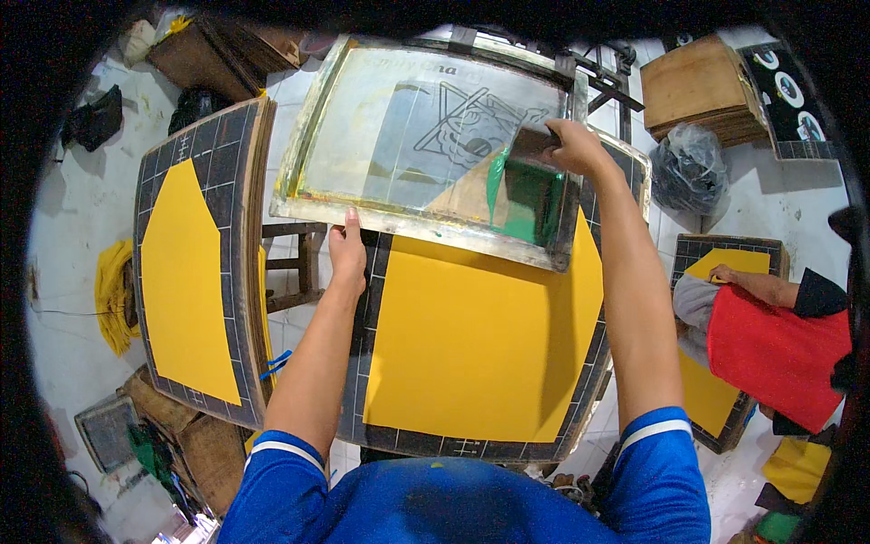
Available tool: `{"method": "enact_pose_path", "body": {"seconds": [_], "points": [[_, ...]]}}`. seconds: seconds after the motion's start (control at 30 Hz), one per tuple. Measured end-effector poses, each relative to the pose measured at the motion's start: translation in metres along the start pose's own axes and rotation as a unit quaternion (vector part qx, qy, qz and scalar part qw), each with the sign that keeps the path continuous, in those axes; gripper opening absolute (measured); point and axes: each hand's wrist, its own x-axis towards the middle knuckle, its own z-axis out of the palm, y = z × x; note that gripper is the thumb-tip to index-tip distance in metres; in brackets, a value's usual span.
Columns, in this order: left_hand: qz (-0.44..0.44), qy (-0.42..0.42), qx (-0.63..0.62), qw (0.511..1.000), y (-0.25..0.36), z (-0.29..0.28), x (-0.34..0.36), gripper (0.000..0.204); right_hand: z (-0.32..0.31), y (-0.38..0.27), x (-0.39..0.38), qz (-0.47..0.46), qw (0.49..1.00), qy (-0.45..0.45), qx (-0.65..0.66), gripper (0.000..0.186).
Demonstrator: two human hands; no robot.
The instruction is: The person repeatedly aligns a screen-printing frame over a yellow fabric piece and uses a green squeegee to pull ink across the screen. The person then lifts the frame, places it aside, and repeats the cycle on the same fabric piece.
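A screen printing frame (pixel 408 222) with pale mesh and a line drawing is held tilted over a yellow fabric piece (pixel 480 340). My left hand (pixel 347 249) grips its near edge, thumb on top and fingers mostly hidden below. At the frame's right end, my right hand (pixel 573 148) is closed around a dark squeegee (pixel 533 141). Green ink (pixel 497 186) streaks the mesh beneath the squeegee and pools near the right corner. The yellow piece lies flat on a black gridded board (pixel 462 446), its far edge hidden by the frame.
Another gridded board (pixel 237 272) with a yellow piece (pixel 190 295) stands at left. At right, a person in red (pixel 770 349) bends over a similar board (pixel 729 426). Stacked brown boards (pixel 693 91) and a plastic bag (pixel 689 168) sit far right. A wooden stool (pixel 294 263) is between the boards.
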Motion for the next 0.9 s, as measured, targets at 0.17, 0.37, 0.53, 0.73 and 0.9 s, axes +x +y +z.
{"method": "enact_pose_path", "body": {"seconds": [0.17, 0.37, 0.53, 0.73, 0.9], "points": [[-0.007, -0.007, -0.012, 1.0, -0.009, -0.002, 0.007, 0.054, 0.035, -0.065, -0.099, 0.001, 0.981, 0.178, -0.072, 0.031], [0.029, -0.031, -0.055, 0.998, -0.017, -0.002, 0.015, 0.051, 0.022, -0.091, -0.133, 0.015, 0.993, 0.108, -0.046, 0.032], [0.008, -0.006, 0.001, 1.0, -0.014, -0.003, 0.011, 0.05, 0.024, -0.039, -0.059, 0.004, 0.983, 0.172, -0.068, 0.032], [0.005, -0.044, -0.02, 0.999, -0.006, -0.002, 0.003, 0.052, 0.064, -0.097, -0.164, -0.004, 0.973, 0.229, -0.034, 0.023], [0.037, -0.03, -0.066, 0.997, -0.011, -0.001, -0.003, 0.052, 0.039, -0.096, -0.17, -0.01, 0.981, 0.193, -0.004, 0.026]]}}
